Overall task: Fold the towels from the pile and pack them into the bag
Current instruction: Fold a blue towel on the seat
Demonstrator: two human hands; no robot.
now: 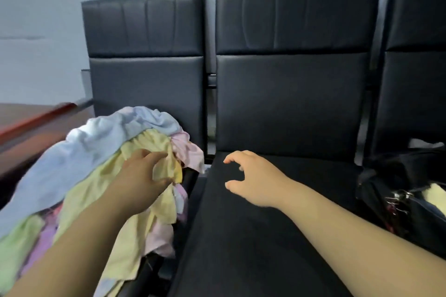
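At eight o'clock on the bench (253,236), the left hand (142,173) grips a yellow towel (149,140) atop the large pile (84,147), the right hand (251,178) hovers released and empty, and the bag (398,176) at three o'clock shows one pale cloth (435,194) inside, so most work seems left.

Single head-worn camera, wide-angle; looks forward and down, close over row of black seats (289,103) against wall (48,7).
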